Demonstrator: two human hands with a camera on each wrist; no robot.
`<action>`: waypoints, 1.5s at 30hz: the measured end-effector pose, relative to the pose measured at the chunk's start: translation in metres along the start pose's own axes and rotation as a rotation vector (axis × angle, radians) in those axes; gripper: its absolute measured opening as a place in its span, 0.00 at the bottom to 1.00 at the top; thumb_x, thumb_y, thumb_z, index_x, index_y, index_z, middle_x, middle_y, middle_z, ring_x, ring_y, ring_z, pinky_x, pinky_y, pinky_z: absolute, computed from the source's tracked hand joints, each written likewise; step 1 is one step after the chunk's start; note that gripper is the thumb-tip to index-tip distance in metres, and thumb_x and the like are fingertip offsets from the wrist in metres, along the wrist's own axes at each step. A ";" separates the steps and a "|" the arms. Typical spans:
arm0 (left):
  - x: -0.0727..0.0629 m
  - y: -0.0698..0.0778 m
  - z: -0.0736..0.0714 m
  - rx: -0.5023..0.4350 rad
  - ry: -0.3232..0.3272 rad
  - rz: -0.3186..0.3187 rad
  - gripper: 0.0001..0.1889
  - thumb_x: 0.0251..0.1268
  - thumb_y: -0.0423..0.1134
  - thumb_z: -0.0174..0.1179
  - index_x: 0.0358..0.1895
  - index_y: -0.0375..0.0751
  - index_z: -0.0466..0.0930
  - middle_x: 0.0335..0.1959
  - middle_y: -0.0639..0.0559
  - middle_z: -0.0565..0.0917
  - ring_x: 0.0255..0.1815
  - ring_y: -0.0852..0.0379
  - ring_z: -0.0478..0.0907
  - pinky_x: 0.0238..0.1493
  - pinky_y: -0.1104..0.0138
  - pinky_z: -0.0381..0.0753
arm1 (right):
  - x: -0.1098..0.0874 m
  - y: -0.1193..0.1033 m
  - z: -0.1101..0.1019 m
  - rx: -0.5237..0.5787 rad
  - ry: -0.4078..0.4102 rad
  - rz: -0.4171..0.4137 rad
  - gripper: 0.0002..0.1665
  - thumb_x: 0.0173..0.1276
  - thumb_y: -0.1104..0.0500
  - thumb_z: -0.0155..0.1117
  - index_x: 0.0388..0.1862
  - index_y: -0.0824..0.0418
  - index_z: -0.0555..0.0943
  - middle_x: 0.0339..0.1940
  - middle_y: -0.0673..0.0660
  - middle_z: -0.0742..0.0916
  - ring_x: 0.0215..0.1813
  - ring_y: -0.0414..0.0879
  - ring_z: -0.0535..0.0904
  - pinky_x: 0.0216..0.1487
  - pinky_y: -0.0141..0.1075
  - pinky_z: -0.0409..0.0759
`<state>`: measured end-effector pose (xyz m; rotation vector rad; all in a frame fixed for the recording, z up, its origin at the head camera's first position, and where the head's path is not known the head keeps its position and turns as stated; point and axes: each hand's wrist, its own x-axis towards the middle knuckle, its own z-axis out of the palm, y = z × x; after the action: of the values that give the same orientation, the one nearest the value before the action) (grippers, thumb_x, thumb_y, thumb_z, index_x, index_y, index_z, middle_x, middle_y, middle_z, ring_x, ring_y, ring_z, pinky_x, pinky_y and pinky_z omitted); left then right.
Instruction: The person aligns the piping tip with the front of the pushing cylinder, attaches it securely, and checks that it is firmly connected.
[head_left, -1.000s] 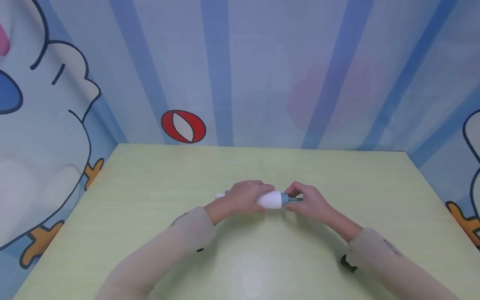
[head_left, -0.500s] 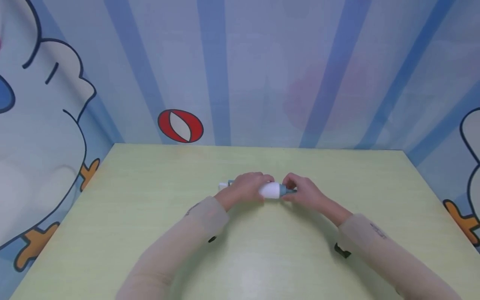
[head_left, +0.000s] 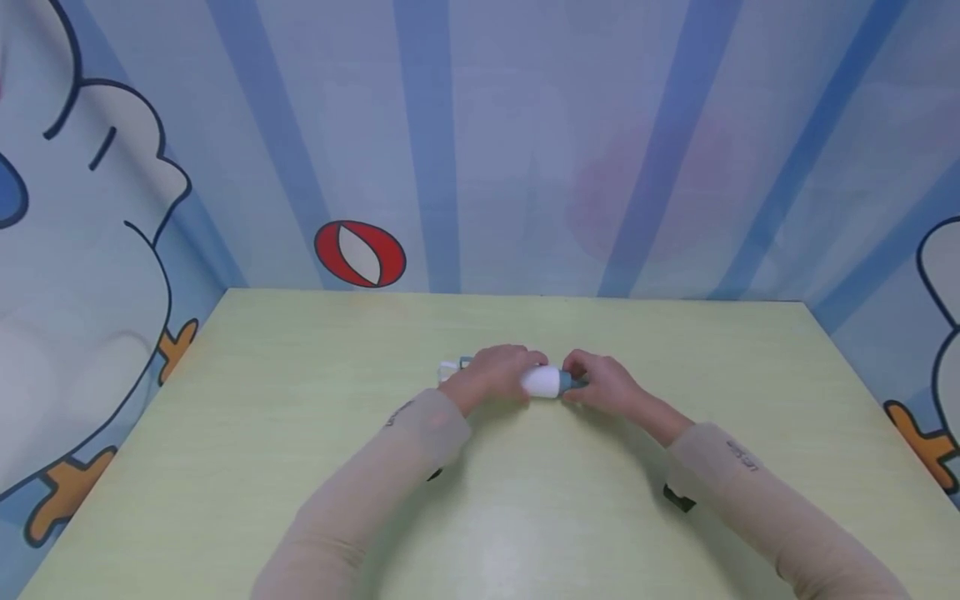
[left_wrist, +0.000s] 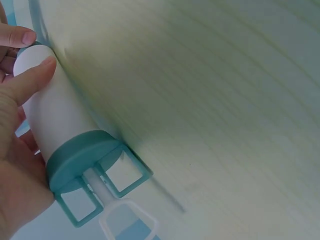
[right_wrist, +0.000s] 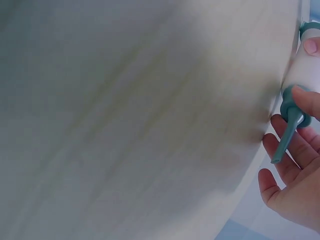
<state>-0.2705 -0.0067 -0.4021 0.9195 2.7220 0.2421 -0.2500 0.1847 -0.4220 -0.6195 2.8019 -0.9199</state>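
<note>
A large white syringe (head_left: 542, 382) with teal ends lies sideways low over the table, at the middle. My left hand (head_left: 491, 373) grips its white barrel (left_wrist: 62, 110), the thumb lying along it. Behind that hand, the left wrist view shows a teal end cap (left_wrist: 75, 155) with two square finger loops and a white plunger handle (left_wrist: 120, 202). My right hand (head_left: 606, 385) pinches the teal nozzle cap (right_wrist: 289, 102) at the other end between thumb and fingers. The thin nozzle (right_wrist: 284, 142) sticks out past the thumb toward the palm.
A pale yellow-green table (head_left: 360, 333) spreads under both hands. A blue striped backdrop (head_left: 510, 150) with cartoon figures stands along its back and sides. Dark bits of the wrist gear (head_left: 678, 498) hang under the sleeves.
Both hands and the syringe have moved slightly away from me, mostly in the first half second. The left forearm has swung right. Both hands keep their hold.
</note>
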 end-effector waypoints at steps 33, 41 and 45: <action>-0.004 -0.004 -0.004 0.101 0.091 -0.041 0.31 0.50 0.50 0.61 0.61 0.53 0.65 0.56 0.53 0.74 0.51 0.54 0.73 0.47 0.60 0.69 | 0.001 0.008 -0.006 -0.013 -0.045 -0.012 0.30 0.58 0.57 0.60 0.57 0.70 0.68 0.46 0.66 0.81 0.46 0.55 0.77 0.44 0.44 0.75; -0.007 -0.011 -0.002 0.040 0.087 -0.029 0.31 0.51 0.49 0.61 0.61 0.51 0.65 0.57 0.52 0.73 0.55 0.54 0.71 0.49 0.58 0.67 | -0.004 0.013 -0.009 0.020 -0.046 -0.012 0.28 0.61 0.56 0.58 0.56 0.69 0.68 0.47 0.67 0.80 0.49 0.58 0.76 0.48 0.48 0.74; -0.008 -0.013 -0.002 0.024 0.090 -0.024 0.31 0.51 0.49 0.61 0.61 0.51 0.65 0.58 0.52 0.72 0.55 0.54 0.71 0.50 0.57 0.67 | -0.007 0.012 -0.013 0.018 -0.045 0.015 0.28 0.62 0.55 0.57 0.57 0.68 0.68 0.49 0.66 0.80 0.51 0.58 0.75 0.51 0.50 0.71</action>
<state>-0.2725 -0.0223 -0.4022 0.9021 2.8229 0.2528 -0.2510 0.2031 -0.4188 -0.6078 2.7517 -0.9151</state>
